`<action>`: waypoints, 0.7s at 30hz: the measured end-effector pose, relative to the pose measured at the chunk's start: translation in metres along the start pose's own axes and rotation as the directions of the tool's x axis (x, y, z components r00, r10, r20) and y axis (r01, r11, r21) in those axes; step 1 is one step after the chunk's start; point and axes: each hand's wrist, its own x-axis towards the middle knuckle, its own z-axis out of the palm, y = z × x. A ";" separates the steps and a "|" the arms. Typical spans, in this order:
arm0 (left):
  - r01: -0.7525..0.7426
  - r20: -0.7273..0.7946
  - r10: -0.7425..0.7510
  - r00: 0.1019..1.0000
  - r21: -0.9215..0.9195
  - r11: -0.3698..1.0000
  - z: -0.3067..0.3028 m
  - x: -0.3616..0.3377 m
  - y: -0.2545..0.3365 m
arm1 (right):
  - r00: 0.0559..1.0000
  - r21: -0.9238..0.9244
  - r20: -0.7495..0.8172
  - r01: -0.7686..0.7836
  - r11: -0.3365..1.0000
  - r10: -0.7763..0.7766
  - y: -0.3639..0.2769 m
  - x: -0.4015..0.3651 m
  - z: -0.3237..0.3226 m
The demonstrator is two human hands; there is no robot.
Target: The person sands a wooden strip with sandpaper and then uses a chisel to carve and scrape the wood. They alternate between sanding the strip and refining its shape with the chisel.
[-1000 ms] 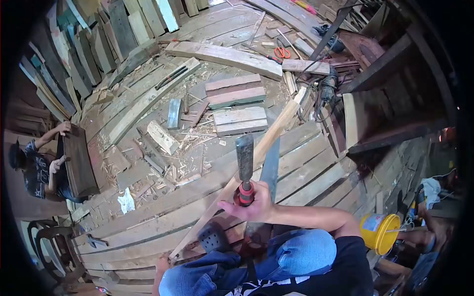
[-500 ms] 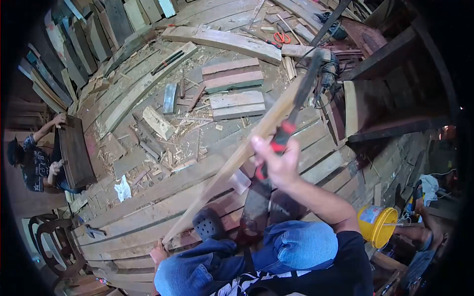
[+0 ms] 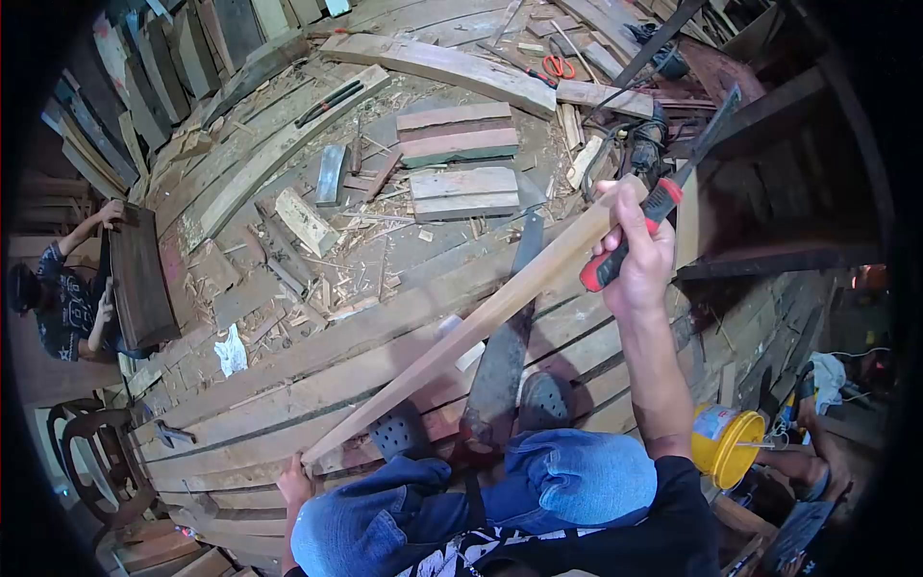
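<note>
A long, pale wooden strip [image 3: 452,341] slants up to the right across the view in front of my knees. My left hand [image 3: 294,481] is closed on its lower end, by my left knee. At the upper end, my right hand [image 3: 640,264] grips a file [image 3: 663,200] by its red and black handle, with thumb and fingers also at the strip's tip. The file's narrow dark blade points up and away to the right. Beneath the strip, a handsaw [image 3: 500,370] lies across the planks between my dark clogs [image 3: 546,404].
Short wood blocks [image 3: 457,135], curved boards [image 3: 442,67] and shavings cover the floor ahead. Orange-handled scissors [image 3: 558,66] lie farther back. A yellow bucket [image 3: 735,447] stands at my right. Another person [image 3: 67,303] at the left holds a dark board [image 3: 144,279].
My right hand has moved right and up to the strip's far end, and the file has swung farther right. The strip has tilted slightly; my left hand stays on its lower end.
</note>
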 end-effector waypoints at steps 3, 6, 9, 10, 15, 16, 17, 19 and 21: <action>0.045 -0.027 -0.044 0.999 0.019 0.999 -0.014 0.003 0.010 | 0.998 0.005 0.058 0.003 1.000 -0.004 0.003 0.003 -0.012; 0.019 -0.511 -0.073 0.856 -0.111 0.994 -0.018 0.025 -0.010 | 0.988 0.067 0.153 -0.007 0.998 -0.003 0.008 0.006 -0.028; 0.059 -0.625 -0.333 0.706 -0.416 0.907 -0.062 0.048 -0.012 | 0.987 0.179 0.163 -0.021 0.984 -0.008 0.015 0.012 -0.057; 0.011 -0.691 -0.354 0.630 -0.448 0.894 -0.074 0.061 -0.022 | 0.978 0.283 0.209 -0.078 0.956 0.019 0.019 0.018 -0.077; -0.374 -0.728 -0.471 0.499 -0.671 0.640 -0.192 0.070 0.059 | 0.992 0.465 0.115 -0.105 0.879 0.057 0.028 0.032 -0.140; -0.464 -0.783 -0.440 0.440 -0.618 0.635 -0.208 0.064 0.080 | 0.997 0.297 0.025 -0.080 0.952 0.076 0.025 0.037 -0.159; -0.553 -0.825 -0.388 0.411 -0.564 0.613 -0.214 0.065 0.094 | 0.997 0.275 0.056 -0.059 0.960 0.045 0.027 0.046 -0.179; -0.748 -0.917 -0.270 0.295 -0.397 0.532 -0.208 0.071 0.120 | 0.998 0.360 0.021 -0.060 0.931 0.056 0.037 0.058 -0.236; -0.697 -0.968 -0.141 0.206 -0.246 0.674 -0.207 0.068 0.153 | 0.990 0.463 0.099 -0.132 0.876 0.098 0.051 0.068 -0.302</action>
